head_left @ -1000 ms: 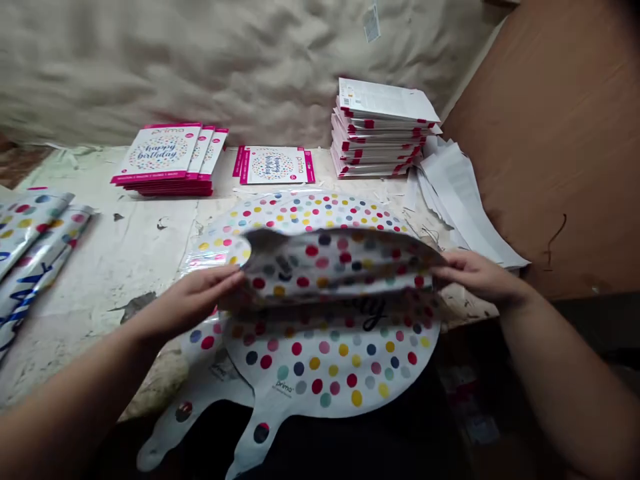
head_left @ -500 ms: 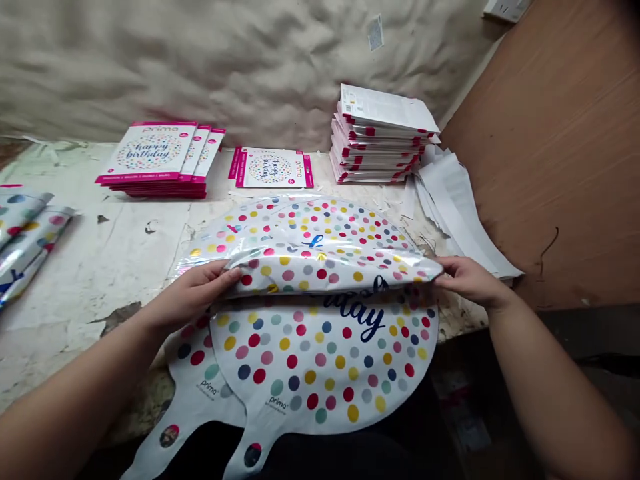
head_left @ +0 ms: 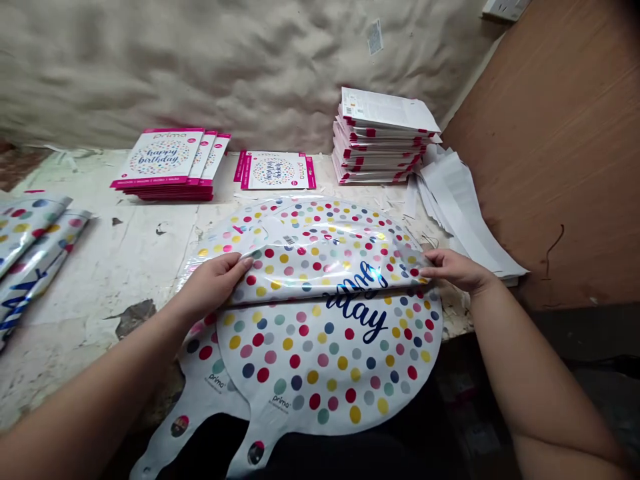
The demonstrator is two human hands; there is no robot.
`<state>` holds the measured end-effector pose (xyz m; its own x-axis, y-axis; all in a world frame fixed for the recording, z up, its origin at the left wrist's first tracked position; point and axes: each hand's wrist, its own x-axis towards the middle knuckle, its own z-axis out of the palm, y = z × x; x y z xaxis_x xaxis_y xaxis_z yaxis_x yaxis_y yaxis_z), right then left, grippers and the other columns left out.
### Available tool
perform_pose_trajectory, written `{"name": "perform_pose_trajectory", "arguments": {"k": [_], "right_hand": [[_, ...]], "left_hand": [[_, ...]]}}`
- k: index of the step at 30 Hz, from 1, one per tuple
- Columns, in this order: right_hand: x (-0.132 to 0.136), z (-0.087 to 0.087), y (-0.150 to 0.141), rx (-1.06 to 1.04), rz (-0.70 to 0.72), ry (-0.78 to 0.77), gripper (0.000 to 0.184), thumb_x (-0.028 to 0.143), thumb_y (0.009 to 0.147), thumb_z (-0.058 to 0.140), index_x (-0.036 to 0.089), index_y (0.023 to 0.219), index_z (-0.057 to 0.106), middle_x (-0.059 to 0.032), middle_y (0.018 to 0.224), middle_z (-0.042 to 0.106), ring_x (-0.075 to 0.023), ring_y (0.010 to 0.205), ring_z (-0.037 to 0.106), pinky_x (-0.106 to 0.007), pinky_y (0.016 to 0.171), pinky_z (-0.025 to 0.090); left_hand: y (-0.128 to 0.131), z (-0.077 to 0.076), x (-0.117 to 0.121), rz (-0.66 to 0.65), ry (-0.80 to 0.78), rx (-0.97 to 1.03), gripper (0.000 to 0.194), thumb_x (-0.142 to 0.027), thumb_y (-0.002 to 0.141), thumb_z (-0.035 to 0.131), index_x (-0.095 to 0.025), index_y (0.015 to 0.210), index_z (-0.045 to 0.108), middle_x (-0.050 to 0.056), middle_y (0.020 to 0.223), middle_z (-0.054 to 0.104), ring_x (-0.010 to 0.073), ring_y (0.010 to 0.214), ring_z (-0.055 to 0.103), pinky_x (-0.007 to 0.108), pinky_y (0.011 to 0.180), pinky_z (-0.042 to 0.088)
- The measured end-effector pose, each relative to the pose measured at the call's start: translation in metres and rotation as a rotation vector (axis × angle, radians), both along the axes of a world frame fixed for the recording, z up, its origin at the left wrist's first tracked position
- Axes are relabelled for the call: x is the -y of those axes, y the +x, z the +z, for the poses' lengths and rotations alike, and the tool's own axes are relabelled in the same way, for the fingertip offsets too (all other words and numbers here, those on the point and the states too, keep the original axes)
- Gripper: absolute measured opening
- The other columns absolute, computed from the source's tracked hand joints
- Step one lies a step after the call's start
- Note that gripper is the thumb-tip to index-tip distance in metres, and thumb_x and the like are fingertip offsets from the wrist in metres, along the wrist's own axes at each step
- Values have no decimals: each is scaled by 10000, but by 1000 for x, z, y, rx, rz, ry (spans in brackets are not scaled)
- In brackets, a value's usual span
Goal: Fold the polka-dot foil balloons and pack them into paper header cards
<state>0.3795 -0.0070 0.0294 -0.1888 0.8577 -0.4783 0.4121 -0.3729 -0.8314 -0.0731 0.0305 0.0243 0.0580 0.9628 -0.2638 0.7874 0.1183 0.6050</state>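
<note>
A white foil balloon (head_left: 330, 373) with coloured dots and dark blue lettering lies flat in front of me, its tail hanging over the table edge. Its far part is folded over toward me, making a crease across the middle. My left hand (head_left: 220, 280) pinches the left end of the fold between thumb and fingers. At the right end, my right hand (head_left: 455, 270) grips the same fold. Beneath it lies a second dotted foil balloon (head_left: 200, 360), showing on the left with its own tail; most of it is covered.
Pink-edged "happy birthday" packets (head_left: 160, 157) stand stacked at the back left, with a smaller pile of packets (head_left: 275, 171) beside them. A tall packet stack (head_left: 385, 143) and loose white paper strips (head_left: 465, 207) are at the right. Folded foil balloons (head_left: 40, 253) lie far left.
The folded-over part has come down flatter toward me, showing more dots and mirrored blue lettering. Both hands still hold its ends, the right slightly further in. The view has shifted a little.
</note>
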Motion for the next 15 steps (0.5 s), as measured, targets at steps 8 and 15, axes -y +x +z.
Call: {"name": "perform_pose_trajectory", "arguments": {"k": [8,15], "right_hand": [[1,-5,11,90,-167,114,390,540,659,682,183,818,683,-39,850,703,-252,887,635,-340,766,525],[-1,-28,9,189,-268,127,361,540,654,674,189,716,613,-33,663,666,-200,645,631,-327,610,524]], "left_hand": [[18,-4,-4,-80,228,-444,439,-464,897,273,-167,1106,520,132,1003,623,320,926,580,414,732,455],[85,-6,52,-667,378,-468,599,-470,911,294,-138,1410,307,138,1478,277,331,1365,198,530,1078,194]]}}
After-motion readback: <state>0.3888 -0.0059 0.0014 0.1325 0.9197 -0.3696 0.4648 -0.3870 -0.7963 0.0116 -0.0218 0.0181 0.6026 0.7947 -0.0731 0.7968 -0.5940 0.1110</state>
